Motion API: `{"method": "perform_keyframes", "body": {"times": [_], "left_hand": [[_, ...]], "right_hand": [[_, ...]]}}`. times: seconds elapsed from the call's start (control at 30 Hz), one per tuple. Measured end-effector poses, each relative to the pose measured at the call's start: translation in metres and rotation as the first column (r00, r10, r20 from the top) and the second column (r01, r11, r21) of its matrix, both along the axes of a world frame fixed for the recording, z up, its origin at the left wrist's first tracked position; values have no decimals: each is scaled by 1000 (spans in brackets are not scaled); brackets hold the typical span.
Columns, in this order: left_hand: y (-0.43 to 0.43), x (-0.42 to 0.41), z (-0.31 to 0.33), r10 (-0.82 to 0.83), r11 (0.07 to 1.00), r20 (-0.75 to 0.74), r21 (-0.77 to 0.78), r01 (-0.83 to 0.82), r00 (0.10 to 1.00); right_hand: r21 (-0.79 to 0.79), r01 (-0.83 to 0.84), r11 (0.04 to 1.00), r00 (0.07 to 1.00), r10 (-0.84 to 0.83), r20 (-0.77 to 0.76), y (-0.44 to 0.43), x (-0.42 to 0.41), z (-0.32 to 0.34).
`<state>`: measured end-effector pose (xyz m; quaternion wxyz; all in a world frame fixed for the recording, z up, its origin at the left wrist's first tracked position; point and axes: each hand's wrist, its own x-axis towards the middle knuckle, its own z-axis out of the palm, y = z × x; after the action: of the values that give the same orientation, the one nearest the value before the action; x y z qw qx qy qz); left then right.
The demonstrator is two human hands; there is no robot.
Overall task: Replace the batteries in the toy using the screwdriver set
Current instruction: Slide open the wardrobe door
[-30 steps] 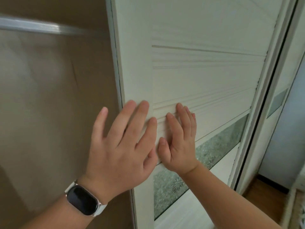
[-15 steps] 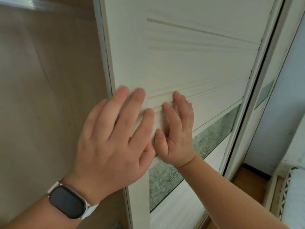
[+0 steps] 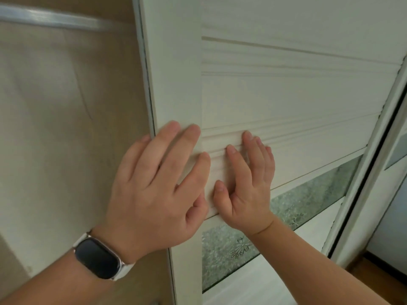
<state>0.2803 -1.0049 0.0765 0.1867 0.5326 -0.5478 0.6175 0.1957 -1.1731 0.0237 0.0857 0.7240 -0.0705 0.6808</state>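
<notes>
Head view, items as I read them from my station:

1. Left hand (image 3: 154, 190): laid flat on the left upright of the door, fingers straight and a little spread, holding nothing. The little finger lies over the door's outer edge.
2. Right hand (image 3: 248, 190): flat on the grooved panel just beside the left hand, fingers straight and close together, thumb held out toward the left thumb, holding nothing. I cannot tell whether the two thumbs touch.
3. Smartwatch (image 3: 99, 259): dark screen, white strap, on the left wrist.
4. Sliding wardrobe door (image 3: 286, 95): white, with bands of horizontal grooves; both palms rest on it.
5. Frosted glass strip (image 3: 308, 201): greenish, set in the door below the hands, with a small flower motif under the right wrist.
6. Wardrobe interior panel (image 3: 55, 128): tan, left of the door edge.
7. Metal rail (image 3: 50, 18): across the top of that interior, blurred.
8. Second door (image 3: 396, 150): at the far right, past a dark gap.
9. Wooden floor (image 3: 378, 280): lower right corner.
10. Toy, batteries, screwdriver set: I cannot tell where they are from this view.
</notes>
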Motion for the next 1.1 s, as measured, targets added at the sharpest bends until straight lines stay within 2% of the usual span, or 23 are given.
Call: {"method": "perform_keyframes", "body": {"times": [0.7,1.1], "left_hand": [[-85,-36,1,31,999,-3,-12,-31,1000],[-126,-49,3,-117,992,-68,30,119,991]], "right_hand": [[-8,10,1000,1000,-10,-1,-82,-34,2],[24,88,996,993,-86,-77,-114,-59,4]]}}
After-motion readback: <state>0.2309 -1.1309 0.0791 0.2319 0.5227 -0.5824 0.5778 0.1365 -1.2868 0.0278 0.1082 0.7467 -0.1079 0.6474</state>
